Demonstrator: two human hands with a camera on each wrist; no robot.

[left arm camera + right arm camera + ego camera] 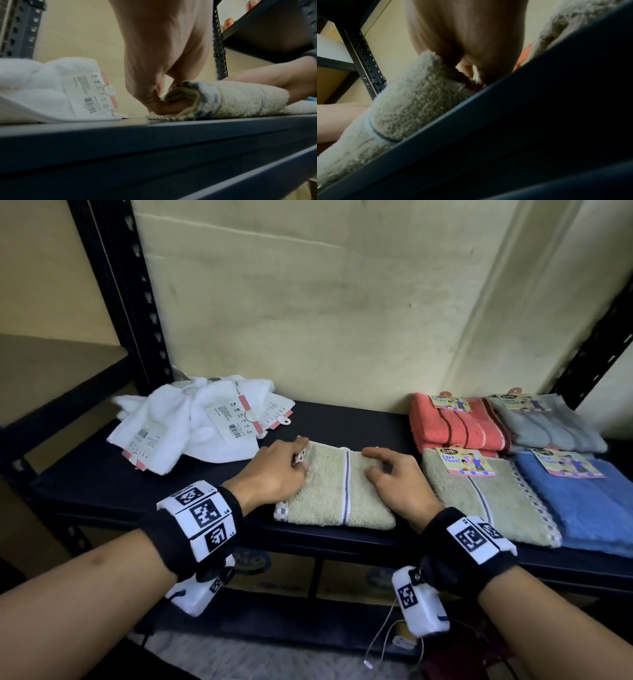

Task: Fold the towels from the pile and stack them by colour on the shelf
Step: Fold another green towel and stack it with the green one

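Note:
A folded beige towel [337, 491] with a thin blue stripe lies at the middle of the dark shelf [342, 419], close to its front edge. My left hand [277, 470] pinches the towel's far left corner. In the left wrist view the thumb [164, 106] is tucked inside the fold of the towel [240, 98]. My right hand [394, 481] rests on the towel's right end, index finger and thumb lying on top. The right wrist view shows that hand [471, 70] pressed against the towel [406, 105]. A pile of unfolded white towels [191, 422] with paper tags lies at the left.
Four folded stacks fill the shelf's right side: coral [455, 426] and grey [548, 426] at the back, beige [486, 498] and blue [589, 505] in front. Black slotted uprights [137, 302] stand at both rear corners. Cardboard boxes [274, 573] sit on the level below.

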